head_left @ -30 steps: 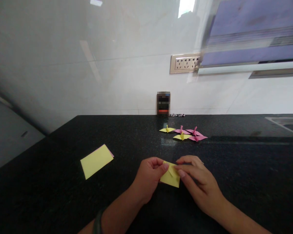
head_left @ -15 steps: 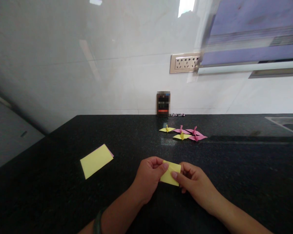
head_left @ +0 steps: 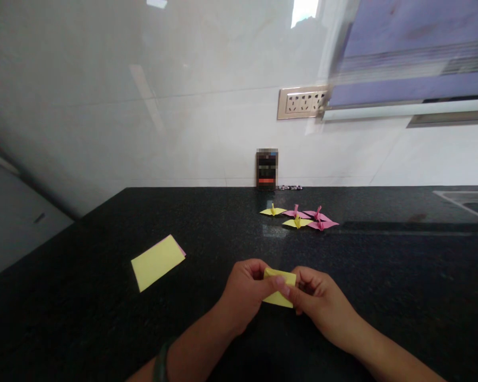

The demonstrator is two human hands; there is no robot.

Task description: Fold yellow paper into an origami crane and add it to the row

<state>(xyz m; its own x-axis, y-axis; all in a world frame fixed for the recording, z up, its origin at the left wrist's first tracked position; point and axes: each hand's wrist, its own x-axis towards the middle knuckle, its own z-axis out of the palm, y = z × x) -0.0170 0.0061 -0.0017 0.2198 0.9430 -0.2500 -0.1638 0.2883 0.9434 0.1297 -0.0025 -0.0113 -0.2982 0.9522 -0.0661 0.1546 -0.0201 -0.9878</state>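
A small folded piece of yellow paper [head_left: 278, 300] is held between my two hands above the dark countertop. My left hand [head_left: 249, 289] grips its left side, the thumb laid across the front face toward the middle. On the right side my right hand [head_left: 317, 297] pinches the paper, its thumb tip meeting the left thumb. The fingers behind the paper are mostly hidden. Beyond the hands stand folded paper cranes: a yellow crane [head_left: 298, 223], another yellow crane [head_left: 273, 211] and several pink ones, including a pink crane [head_left: 322, 225].
Yellow paper sheets [head_left: 158, 263] with a pink edge beneath lie at the left of the dark countertop [head_left: 207, 217]. A phone [head_left: 267, 170] leans on the wall beside a beaded strap [head_left: 290, 188]. A sink edge [head_left: 462, 207] shows at far right, a socket panel [head_left: 302, 103] above.
My left thumb has slid right across the paper's face to meet my right thumb. The paper and both hands have dropped slightly.
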